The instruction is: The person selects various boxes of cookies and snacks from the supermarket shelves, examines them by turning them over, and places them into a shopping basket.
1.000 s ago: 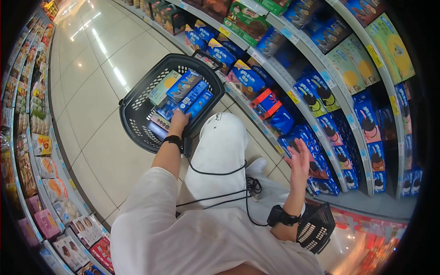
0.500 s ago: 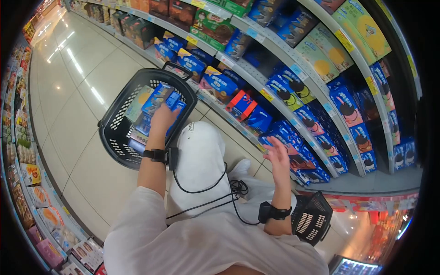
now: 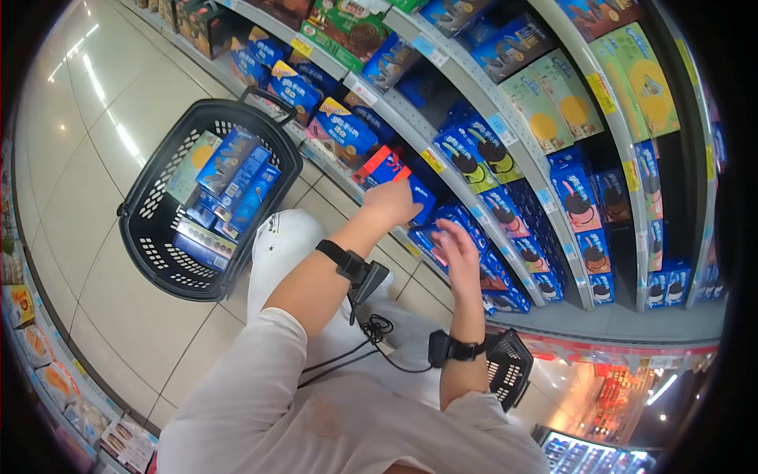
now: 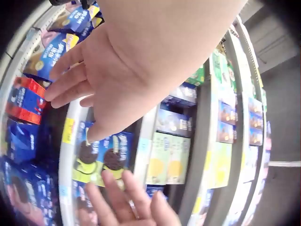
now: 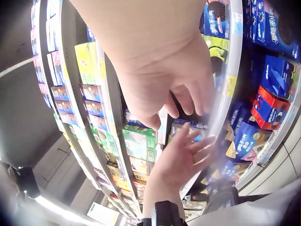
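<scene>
My left hand [image 3: 387,207] is over the lowest shelf, its fingers extended and holding nothing. In the left wrist view its fingertips overlap the edge of a red-and-blue cookie pack [image 4: 27,100]. Beside that pack lies a plain blue pack [image 3: 422,199]. My right hand [image 3: 458,251] is raised in front of the shelf of blue cookie boxes [image 3: 505,213], fingers spread and loosely bent, nothing in them. Both hands hover near each other. On the floor at the left, a black shopping basket [image 3: 134,237] contains several blue boxes [image 3: 229,162] and a pale green box [image 3: 192,167].
Curved shelves [image 3: 466,95] of packaged cookies rise at the right, with pale green boxes [image 3: 545,103] higher up. A second black basket [image 3: 509,367] stands behind at the lower right. Black cable [image 3: 377,328] is coiled over my lap. Tiled floor [image 3: 87,182] runs along the left.
My left hand has left the boxes in the basket and moved right to the lowest shelf, empty. The right hand stays raised by the shelf. The head view has shifted toward the shelves.
</scene>
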The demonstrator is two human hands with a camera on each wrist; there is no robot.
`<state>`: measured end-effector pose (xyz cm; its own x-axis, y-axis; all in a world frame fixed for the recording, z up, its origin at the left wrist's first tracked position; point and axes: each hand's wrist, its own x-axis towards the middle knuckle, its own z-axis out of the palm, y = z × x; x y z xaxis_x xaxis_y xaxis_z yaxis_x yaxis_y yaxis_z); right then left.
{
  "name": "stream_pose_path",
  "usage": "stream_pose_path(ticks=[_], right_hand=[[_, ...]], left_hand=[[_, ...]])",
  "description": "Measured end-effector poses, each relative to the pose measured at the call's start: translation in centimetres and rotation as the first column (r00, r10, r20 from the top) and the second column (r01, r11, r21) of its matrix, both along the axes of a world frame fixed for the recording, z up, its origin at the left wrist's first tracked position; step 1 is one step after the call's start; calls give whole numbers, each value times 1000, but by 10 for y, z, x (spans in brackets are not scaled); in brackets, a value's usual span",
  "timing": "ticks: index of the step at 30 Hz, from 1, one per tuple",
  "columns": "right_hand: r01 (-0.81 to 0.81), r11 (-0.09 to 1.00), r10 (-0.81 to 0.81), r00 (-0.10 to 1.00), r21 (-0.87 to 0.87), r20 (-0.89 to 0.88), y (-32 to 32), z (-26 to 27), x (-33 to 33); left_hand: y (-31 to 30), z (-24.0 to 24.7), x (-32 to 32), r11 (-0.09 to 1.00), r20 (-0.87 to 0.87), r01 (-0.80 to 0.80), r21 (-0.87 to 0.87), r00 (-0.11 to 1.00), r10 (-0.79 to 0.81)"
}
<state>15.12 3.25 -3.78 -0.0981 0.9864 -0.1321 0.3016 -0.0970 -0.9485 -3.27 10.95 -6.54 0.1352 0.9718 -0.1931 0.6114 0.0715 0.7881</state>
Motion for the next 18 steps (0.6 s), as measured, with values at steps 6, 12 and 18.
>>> stream_pose_path(ticks=[6, 12, 18], right_hand=[[128, 982, -127, 992, -135, 22, 102, -22, -34], [221, 965, -225, 974, -137, -11, 227, -56, -70], [366, 919, -392, 886, 146, 248, 371, -112, -69]], left_hand=[[16, -25, 3, 946, -154, 232, -227, 950, -270], [40, -38, -13, 986, -177, 64, -155, 980, -91], [55, -27, -39, 983, -164, -181, 6, 970, 179]])
